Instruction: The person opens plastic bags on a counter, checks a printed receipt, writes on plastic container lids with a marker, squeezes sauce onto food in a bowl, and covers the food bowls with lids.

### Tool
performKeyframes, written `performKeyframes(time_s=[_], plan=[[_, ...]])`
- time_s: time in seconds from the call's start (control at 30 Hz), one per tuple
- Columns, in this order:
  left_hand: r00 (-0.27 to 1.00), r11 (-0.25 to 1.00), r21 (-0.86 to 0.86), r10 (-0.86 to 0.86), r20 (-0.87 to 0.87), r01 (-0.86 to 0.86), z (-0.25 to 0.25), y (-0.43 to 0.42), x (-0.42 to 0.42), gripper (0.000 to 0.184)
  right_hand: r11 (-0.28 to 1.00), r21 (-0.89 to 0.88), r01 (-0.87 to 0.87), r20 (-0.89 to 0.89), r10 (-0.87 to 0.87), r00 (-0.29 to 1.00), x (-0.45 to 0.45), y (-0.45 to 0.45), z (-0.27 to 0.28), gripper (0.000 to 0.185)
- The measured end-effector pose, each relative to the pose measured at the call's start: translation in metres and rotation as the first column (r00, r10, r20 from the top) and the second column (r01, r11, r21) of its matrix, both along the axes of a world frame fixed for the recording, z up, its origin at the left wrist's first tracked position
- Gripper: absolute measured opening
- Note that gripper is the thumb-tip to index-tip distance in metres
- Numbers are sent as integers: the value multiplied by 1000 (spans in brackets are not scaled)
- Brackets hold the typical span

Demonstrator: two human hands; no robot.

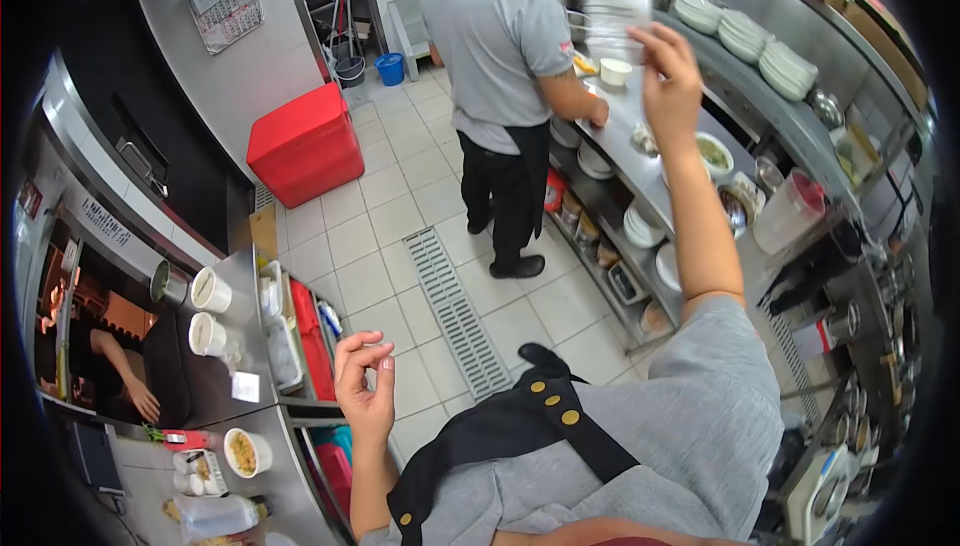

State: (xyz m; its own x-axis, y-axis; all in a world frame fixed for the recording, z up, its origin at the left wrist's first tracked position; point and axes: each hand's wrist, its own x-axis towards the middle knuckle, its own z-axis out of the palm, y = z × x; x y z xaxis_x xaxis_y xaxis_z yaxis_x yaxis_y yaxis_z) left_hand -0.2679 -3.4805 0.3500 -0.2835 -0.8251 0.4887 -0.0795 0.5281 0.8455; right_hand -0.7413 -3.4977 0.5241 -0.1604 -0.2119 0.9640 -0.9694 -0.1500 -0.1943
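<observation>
My right hand is raised over the steel counter at the upper right. Its fingers are pinched at the edge of a blurred white paper slip; any writing on it is smeared. Low on the left, my left hand is held in the air with fingers loosely bent and thumb apart, nothing in it. The nearest things to it are a red tray under the left counter and a white tub of food on that counter.
A co-worker in a grey shirt stands at the steel counter. Stacked white bowls fill the shelf above. A red cooler box stands by the wall, and a drain grate runs along the floor. Another person's hand shows through the hatch.
</observation>
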Motion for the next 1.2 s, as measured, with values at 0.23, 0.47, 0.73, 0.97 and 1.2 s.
performKeyframes(time_s=[0.23, 0.47, 0.73, 0.97, 1.2], plan=[[986, 975, 208, 106, -130, -78, -41, -80, -155, 10, 864, 180, 470, -101, -459, 883, -326, -127, 32, 22], [979, 927, 347, 186, -86, -145, -41, -116, -239, 17, 785, 216, 581, -316, -506, 802, -510, -200, 120, 26], [943, 867, 441, 311, -117, -231, -38, -125, -265, 18, 963, 229, -140, 732, -76, 677, -607, -274, 155, 37], [948, 857, 467, 299, -104, -219, -42, -120, -278, 19, 935, 52, -350, 686, 221, 693, -598, -292, 152, 81], [969, 880, 419, 246, 5, -225, -66, -106, -249, 19, 852, -347, 392, -138, -460, 877, -364, -259, 86, 60]])
